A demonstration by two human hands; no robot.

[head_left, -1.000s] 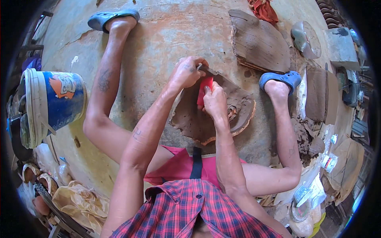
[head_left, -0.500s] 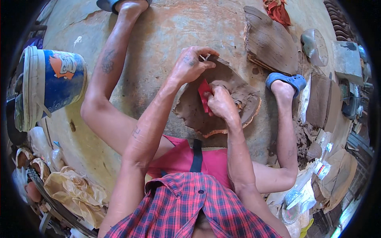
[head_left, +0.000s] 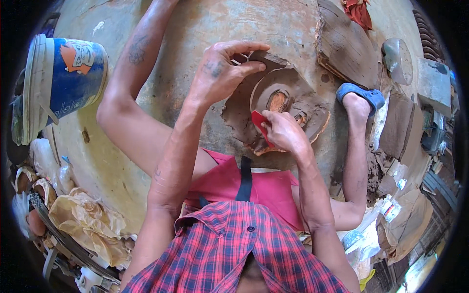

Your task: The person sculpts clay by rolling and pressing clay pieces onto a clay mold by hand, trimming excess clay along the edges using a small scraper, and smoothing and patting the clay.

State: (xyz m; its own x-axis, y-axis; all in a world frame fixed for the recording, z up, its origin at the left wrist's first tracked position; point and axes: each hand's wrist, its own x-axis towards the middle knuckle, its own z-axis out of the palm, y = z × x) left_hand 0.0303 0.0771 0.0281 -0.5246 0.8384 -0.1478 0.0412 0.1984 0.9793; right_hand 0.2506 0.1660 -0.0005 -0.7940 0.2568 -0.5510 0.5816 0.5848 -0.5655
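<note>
We're pinching the clay slab (head_left: 289,84) near its 12 o'clock edge w/ L hand (head_left: 217,71) & gripping a red scraper (head_left: 258,121) approx. 7 o'clock w/ R hand (head_left: 285,133). Slab's lying on the floor (head_left: 220,29), bucket (head_left: 68,93) sitting 9 o'clock.

Bright diffuse light, fisheye-bent edges, blackened corners

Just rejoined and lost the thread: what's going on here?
A seated person is working a clay slab on the floor. The left hand pinches its far edge between thumb and fingers; the right hand holds a flat red scraper at the nearer part. An orange-brown oval shows near the slab's middle.
</note>
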